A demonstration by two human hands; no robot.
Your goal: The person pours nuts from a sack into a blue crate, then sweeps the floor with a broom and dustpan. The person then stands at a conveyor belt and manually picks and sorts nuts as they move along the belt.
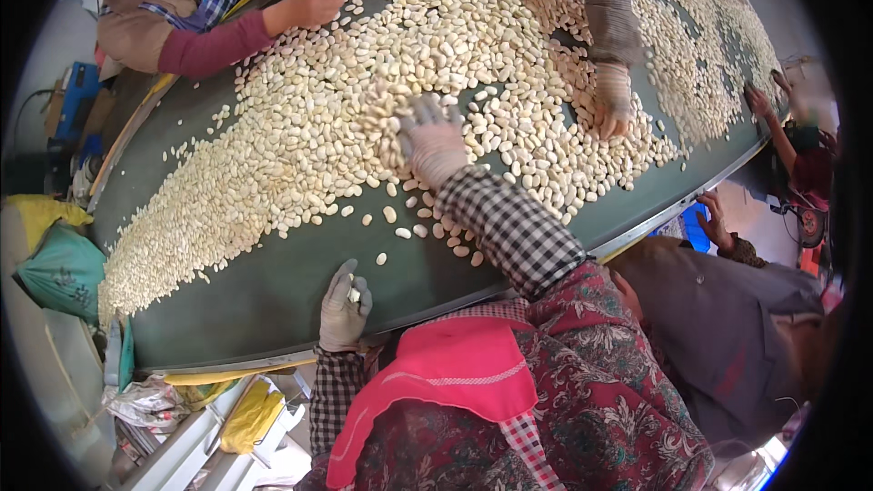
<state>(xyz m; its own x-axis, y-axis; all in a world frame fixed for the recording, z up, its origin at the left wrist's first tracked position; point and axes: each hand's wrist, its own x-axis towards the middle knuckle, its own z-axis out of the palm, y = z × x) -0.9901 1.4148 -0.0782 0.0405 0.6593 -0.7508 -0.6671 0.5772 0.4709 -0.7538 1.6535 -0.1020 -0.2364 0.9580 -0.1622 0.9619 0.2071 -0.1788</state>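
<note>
Large pale beans (293, 129) lie in a long, broad heap on a dark green belt-like surface (252, 300). My right hand (435, 143), in a grey-and-white glove with a black-and-white checked sleeve, is spread palm down on the heap; its fingers touch beans, some of them blurred around the fingertips. My left hand (346, 307), in a similar glove, is near the close edge of the surface, palm up with fingers curled around a few whitish pieces that look like beans. Several loose beans (402, 232) lie between my two hands.
A co-worker's gloved hand (612, 102) reaches into the beans at right. Another person's hands (307, 8) are over the far left edge, one holding beans. More people stand at right. A metal rim (655, 218) borders the surface. A green sack (65, 273) stands at its left end.
</note>
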